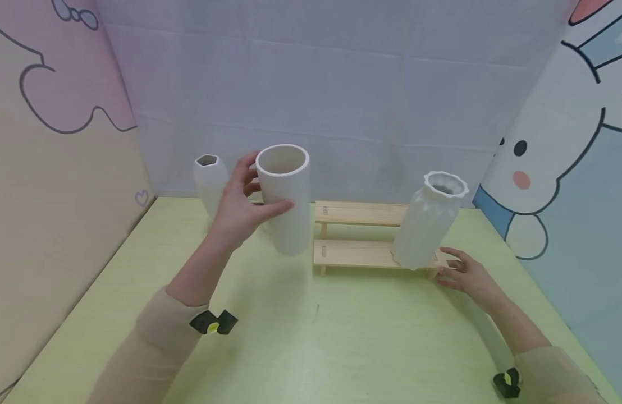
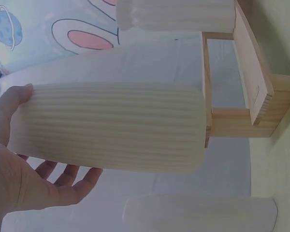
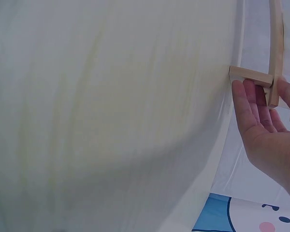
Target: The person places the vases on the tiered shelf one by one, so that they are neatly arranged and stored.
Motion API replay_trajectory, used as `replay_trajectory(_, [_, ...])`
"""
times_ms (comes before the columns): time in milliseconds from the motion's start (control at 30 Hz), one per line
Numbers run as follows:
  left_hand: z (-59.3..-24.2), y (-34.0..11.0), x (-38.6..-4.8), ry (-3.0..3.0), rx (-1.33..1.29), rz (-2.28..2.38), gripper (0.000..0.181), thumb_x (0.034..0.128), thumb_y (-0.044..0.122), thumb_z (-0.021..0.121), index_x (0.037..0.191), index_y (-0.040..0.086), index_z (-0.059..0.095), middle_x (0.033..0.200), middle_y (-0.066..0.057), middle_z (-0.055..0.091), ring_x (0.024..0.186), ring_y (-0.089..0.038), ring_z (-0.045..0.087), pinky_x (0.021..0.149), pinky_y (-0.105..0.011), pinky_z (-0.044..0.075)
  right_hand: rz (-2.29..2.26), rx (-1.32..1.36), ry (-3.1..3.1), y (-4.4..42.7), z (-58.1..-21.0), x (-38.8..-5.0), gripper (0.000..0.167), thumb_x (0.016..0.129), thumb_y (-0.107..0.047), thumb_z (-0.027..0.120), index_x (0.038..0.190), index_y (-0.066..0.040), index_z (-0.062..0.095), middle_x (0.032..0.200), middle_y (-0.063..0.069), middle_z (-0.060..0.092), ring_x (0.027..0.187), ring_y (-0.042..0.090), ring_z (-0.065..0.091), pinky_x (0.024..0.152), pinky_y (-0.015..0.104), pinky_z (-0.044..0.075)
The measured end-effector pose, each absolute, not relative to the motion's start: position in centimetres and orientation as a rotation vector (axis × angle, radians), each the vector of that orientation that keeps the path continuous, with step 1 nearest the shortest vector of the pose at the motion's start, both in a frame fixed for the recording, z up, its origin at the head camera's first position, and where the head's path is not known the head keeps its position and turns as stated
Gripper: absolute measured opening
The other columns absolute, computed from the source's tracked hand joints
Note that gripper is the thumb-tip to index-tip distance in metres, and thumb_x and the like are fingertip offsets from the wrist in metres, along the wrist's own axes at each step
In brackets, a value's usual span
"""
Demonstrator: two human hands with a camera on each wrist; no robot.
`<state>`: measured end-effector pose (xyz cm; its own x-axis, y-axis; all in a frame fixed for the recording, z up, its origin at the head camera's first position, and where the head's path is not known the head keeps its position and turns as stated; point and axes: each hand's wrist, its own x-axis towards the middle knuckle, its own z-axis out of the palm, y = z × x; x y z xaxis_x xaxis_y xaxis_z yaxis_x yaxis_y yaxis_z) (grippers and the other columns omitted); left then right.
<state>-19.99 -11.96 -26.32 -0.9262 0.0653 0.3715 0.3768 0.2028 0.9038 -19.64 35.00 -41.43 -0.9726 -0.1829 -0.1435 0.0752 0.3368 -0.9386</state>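
Left hand (image 1: 237, 212) grasps a ribbed white vase (image 1: 297, 227) by thumb and fingers, lifted clear of the bench (image 1: 341, 325). Right hand (image 1: 470, 279) pinches the near end of the two-step wooden shelf (image 1: 358, 253), itself at the held vase's 4 o'clock. Scalloped vase (image 1: 426, 230) at 3 o'clock, upright on the lower step: that one looks placed. Faceted vase (image 1: 210, 182) at 9 o'clock, standing on the bench, not shelved. Work seems partway: one vase set, one in hand, one apparently left.
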Motion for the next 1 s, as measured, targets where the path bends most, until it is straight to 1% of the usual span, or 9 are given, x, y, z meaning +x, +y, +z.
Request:
replay_trajectory(200, [-26.5,-10.5,-20.7,-2.213,-0.462,-1.821,0.084,0.0686,0.014,0.085,0.137,0.031,0.039,0.124,-0.004,0.052,0.105,-0.024,0.052,0.082,-0.043,0.051,-1.666,-0.077,2.384,35.0,-41.3,-19.7,0.07,0.096,-0.019,0.055,0.148,0.001,0.012,0.139,0.038,0.029,0.097,0.014,0.066,0.084,0.031,0.054])
replay_trajectory(300, [-26.7,-9.8,-20.9,-2.209,-0.489,-1.852,0.084,0.0683,0.014,0.085,0.137,0.03,0.039,0.124,-0.003,0.052,0.106,-0.024,0.052,0.081,-0.043,0.052,-1.667,-0.073,2.381,35.0,-41.3,-19.7,0.07,0.096,-0.019,0.055,0.148,0.002,0.012,0.139,0.038,0.029,0.096,0.013,0.066,0.084,0.03,0.054])
replay_trajectory(633, [-27.5,-7.3,-21.8,-2.184,-0.562,-1.888,0.084,0.068,0.011,0.084,0.137,0.027,0.039,0.123,-0.004,0.053,0.105,-0.024,0.054,0.08,-0.042,0.053,-1.688,-0.087,2.37,35.1,-41.3,-19.5,0.07,0.096,-0.018,0.055,0.147,0.002,0.013,0.137,0.037,0.031,0.097,0.015,0.066,0.084,0.03,0.053])
replay_trajectory(833, [-28.0,-5.9,-22.3,-2.2,-0.575,-1.881,0.085,0.0674,0.016,0.085,0.137,0.032,0.039,0.123,-0.002,0.053,0.106,-0.022,0.054,0.08,-0.04,0.053,-1.699,-0.081,2.363,35.0,-41.4,-19.4,0.07,0.096,-0.018,0.056,0.147,0.002,0.013,0.139,0.038,0.029,0.097,0.013,0.065,0.085,0.031,0.053])
replay_trajectory(1000, [-28.6,-4.9,-22.8,-2.205,-0.626,-1.869,0.084,0.0673,0.019,0.086,0.137,0.032,0.039,0.122,-0.003,0.054,0.107,-0.022,0.055,0.08,-0.04,0.054,-1.685,-0.072,2.372,35.0,-41.4,-19.5,0.07,0.096,-0.019,0.056,0.148,0.0,0.013,0.14,0.038,0.029,0.099,0.015,0.065,0.085,0.031,0.053])
